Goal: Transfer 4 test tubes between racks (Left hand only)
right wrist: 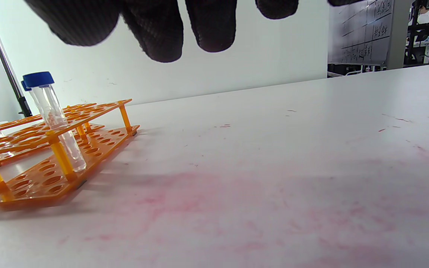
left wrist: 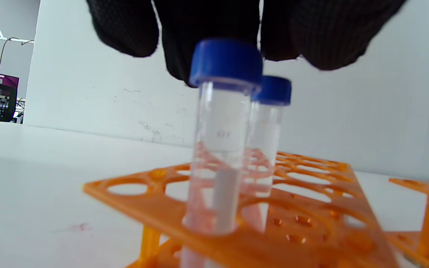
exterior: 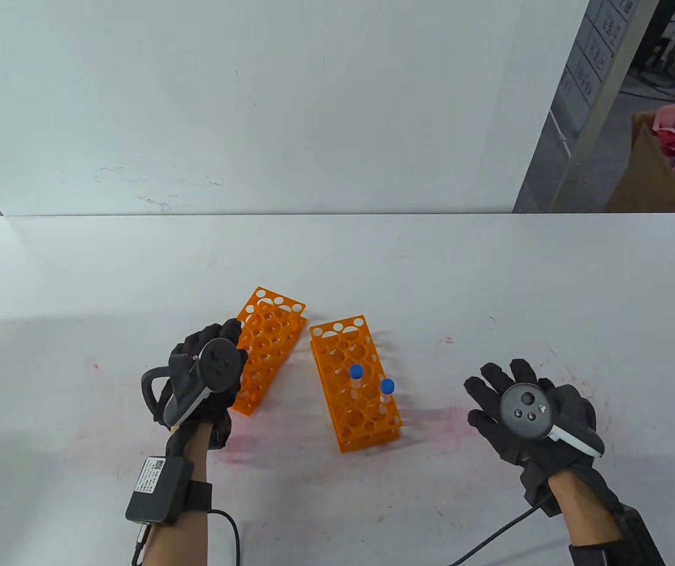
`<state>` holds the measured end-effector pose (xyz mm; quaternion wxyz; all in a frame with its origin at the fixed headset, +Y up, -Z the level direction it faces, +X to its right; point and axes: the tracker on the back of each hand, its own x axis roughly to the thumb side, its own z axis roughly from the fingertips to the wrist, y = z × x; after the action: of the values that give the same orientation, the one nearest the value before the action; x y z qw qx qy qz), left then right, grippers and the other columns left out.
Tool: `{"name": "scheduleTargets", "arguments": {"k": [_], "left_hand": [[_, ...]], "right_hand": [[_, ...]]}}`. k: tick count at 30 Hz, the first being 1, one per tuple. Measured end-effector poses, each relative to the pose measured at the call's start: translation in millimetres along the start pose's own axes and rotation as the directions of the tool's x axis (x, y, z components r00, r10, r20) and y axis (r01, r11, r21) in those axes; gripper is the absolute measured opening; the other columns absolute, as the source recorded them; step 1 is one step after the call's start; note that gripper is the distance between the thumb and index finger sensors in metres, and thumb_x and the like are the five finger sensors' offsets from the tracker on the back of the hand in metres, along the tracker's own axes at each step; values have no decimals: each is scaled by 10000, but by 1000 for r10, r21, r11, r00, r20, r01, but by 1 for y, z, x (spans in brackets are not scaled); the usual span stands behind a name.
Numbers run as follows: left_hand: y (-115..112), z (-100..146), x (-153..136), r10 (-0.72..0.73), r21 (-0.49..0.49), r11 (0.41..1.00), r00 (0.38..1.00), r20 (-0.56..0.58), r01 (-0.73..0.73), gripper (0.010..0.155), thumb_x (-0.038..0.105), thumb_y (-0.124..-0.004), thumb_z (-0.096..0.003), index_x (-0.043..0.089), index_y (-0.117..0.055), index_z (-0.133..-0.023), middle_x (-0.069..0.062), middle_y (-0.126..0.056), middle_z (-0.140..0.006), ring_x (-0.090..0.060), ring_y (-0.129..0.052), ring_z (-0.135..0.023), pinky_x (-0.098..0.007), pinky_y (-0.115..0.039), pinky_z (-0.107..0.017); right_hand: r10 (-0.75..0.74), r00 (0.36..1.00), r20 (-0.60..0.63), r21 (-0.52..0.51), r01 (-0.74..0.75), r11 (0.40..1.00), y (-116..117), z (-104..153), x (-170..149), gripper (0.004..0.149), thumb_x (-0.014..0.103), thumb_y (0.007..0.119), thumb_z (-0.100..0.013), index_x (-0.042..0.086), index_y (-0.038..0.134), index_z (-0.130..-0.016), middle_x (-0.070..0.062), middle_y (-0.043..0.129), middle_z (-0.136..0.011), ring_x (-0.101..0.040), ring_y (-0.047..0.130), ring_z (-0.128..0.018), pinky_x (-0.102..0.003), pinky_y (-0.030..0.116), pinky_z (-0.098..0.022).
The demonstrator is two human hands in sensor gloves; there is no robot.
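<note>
Two orange racks lie side by side mid-table. The right rack [exterior: 354, 383] holds two blue-capped test tubes [exterior: 356, 372] [exterior: 387, 387]. My left hand [exterior: 207, 371] is over the near left end of the left rack [exterior: 272, 336]. In the left wrist view its fingers [left wrist: 214, 22] close on the cap of a test tube [left wrist: 223, 111] that stands in a hole of this rack [left wrist: 311, 208]; a second tube [left wrist: 268, 123] stands just behind it. My right hand [exterior: 508, 389] rests flat on the table, fingers spread, holding nothing.
A white wall panel [exterior: 254, 106] stands along the table's far edge. A cardboard box [exterior: 649, 177] sits off the back right corner. Pink stains mark the table [right wrist: 274, 193]. The right wrist view shows the right rack [right wrist: 50, 149] to its left.
</note>
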<state>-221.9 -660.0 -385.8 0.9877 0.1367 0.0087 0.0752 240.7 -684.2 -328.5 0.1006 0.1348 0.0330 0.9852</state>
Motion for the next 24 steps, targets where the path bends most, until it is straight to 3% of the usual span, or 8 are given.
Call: {"name": "scheduleTargets", "arguments": {"k": [16,24], "left_hand": [[19,5,60,59,34,997,978,202,-67,576,480,-759,-476,349,-630,-1022,1,-796,-1048,-302,-846,-938,-576,-708,-686],[16,11,91,28,14,999,955,295,-34,576,488,-756,-477,357,-630,-1023,11,-796,-1051,-294,-843,-946,-574,-706,-692]], "right_hand": [[1,1000,3,4,-1,1000,0,0,0,599,528,582,-535,275,529,-1075,-106,432,-1193,-538,286,-1029,-774,344,-663],[-4,1000,-1,3,4,1000,0,0,0,600,528,582,-535,273,530,-1075,-106,431,-1194,-538,286,-1029,-774,343,-664]]}}
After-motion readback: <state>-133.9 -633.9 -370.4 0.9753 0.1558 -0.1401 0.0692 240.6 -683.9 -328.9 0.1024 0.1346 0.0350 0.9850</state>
